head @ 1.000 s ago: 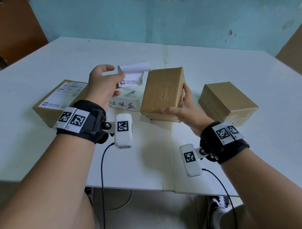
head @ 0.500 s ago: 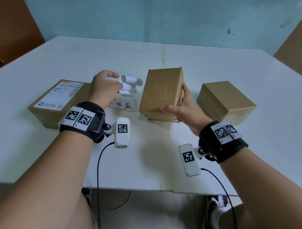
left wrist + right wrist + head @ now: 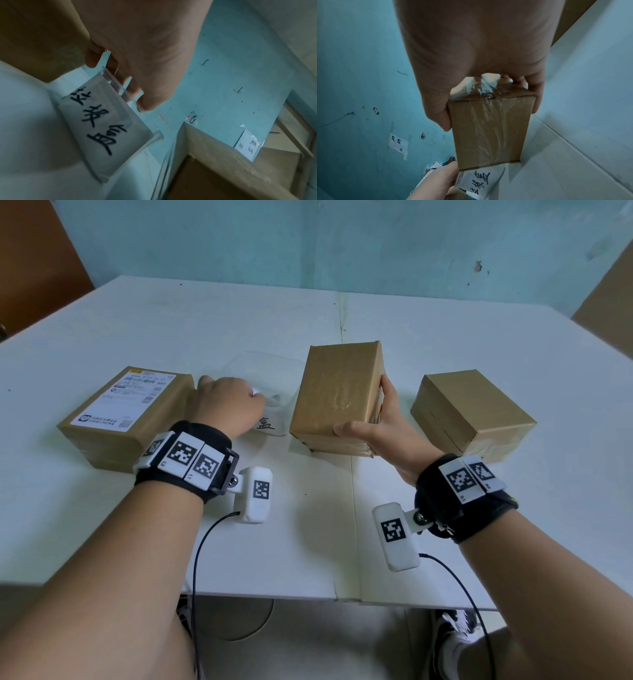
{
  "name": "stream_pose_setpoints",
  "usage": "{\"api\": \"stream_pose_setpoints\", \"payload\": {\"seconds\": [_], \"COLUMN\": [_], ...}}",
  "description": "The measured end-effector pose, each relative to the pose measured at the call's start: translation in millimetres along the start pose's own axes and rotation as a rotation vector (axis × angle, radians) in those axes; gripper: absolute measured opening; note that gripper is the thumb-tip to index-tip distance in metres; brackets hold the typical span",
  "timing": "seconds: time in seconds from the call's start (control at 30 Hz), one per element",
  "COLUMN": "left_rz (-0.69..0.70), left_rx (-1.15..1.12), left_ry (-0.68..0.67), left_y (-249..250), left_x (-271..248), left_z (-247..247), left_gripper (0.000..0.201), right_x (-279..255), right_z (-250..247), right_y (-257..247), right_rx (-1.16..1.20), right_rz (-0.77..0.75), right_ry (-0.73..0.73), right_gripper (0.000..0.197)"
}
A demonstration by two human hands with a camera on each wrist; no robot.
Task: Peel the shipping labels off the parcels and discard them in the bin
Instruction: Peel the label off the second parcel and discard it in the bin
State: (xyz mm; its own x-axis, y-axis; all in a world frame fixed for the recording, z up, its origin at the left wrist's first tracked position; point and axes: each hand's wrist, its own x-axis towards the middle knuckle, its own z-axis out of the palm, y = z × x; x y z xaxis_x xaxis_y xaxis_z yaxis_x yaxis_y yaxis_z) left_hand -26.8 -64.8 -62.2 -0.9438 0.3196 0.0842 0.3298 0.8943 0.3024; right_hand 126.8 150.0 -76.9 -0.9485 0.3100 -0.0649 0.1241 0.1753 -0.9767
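Right hand (image 3: 383, 426): nearest the viewer on the right, it grips the middle parcel (image 3: 337, 395) at its near right corner, thumb across the near edge and fingers up the right side. In the right wrist view the thumb and fingers (image 3: 537, 97) wrap the two long sides of the taped end.
Middle parcel: plain brown cardboard, propped on its near edge and tilted, clear tape over the seams. No label shows on its top face.
Left hand (image 3: 227, 402): reaching into the bin (image 3: 274, 371), knuckles up and fingers curled down inside the rim. Whether it grips anything, I cannot tell.
Peeled label (image 3: 256, 392): only a small white scrap shows at the knuckles, inside the bin. The rest is hidden by the hand.
Bin: a clear plastic box between the left parcel (image 3: 126, 416) and the middle parcel, just beside both. A white paper with black handwritten characters (image 3: 101, 124) covers its near wall. The head view shows only the last character. What lies at its bottom is hard to make out through the clear walls.
Left parcel: flat on the table (image 3: 308, 525), with a white shipping label (image 3: 126, 398) stuck on top. Its print is too small to read.
Right parcel (image 3: 472, 412): plain brown, lying flat, apart from the middle parcel, with no label on the faces in view.
Table: white, two boards meeting at a seam that runs under the middle parcel.
Wall (image 3: 342, 244): teal and scuffed. In the wrist views, a taped sheet (image 3: 398, 144) hangs on it, blurred.
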Motion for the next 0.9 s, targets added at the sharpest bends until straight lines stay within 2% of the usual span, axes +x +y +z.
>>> {"api": "stream_pose_setpoints", "payload": {"seconds": [0.13, 0.23, 0.37, 0.43, 0.6, 0.67, 0.77, 0.83, 0.9], "left_rz": [-0.078, -0.077, -0.085, -0.069, -0.081, -0.075, -0.082, -0.017, 0.083], "left_rx": [0.109, 0.120, 0.085, 0.102, 0.109, 0.118, 0.013, -0.127, -0.313], "left_ry": [-0.099, -0.097, -0.091, -0.079, -0.071, -0.031, 0.137, 0.266, 0.296], "left_y": [-0.3, -1.0, -3.1, -3.0, 3.6, 3.4, 4.4, 7.3, 15.3], "left_x": [0.5, 1.5, 2.5, 0.5, -9.4, -12.1, -16.7, -17.9, -18.5], "left_z": [0.7, 3.0, 2.8, 0.9, -9.4, -12.6, -21.9, -27.4, -30.0], "left_gripper": [0.051, 0.058, 0.052, 0.058, 0.045, 0.042, 0.030, 0.024, 0.018], "right_x": [0.0, 0.0, 0.7, 0.6, -0.8, -1.6, -3.5, -4.4, -6.7], "right_z": [1.0, 1.2, 1.1, 1.3, 1.7, 1.9, 2.5, 1.0, -0.6], "right_y": [-0.8, -1.2, -0.5, -0.7, -1.8, -2.9, -4.8, -5.8, -8.9], "right_rx": [-0.009, -0.011, -0.021, -0.026, -0.023, -0.021, -0.006, 0.032, 0.102], "right_rz": [0.002, 0.015, 0.025, 0.024, 0.024, 0.029, 0.017, 0.017, 0.035], "right_ry": [0.004, 0.005, 0.006, 0.005, -0.001, -0.002, 0.002, 0.002, -0.021], "right_gripper": [0.130, 0.133, 0.133, 0.133, 0.131, 0.130, 0.129, 0.124, 0.118]}}
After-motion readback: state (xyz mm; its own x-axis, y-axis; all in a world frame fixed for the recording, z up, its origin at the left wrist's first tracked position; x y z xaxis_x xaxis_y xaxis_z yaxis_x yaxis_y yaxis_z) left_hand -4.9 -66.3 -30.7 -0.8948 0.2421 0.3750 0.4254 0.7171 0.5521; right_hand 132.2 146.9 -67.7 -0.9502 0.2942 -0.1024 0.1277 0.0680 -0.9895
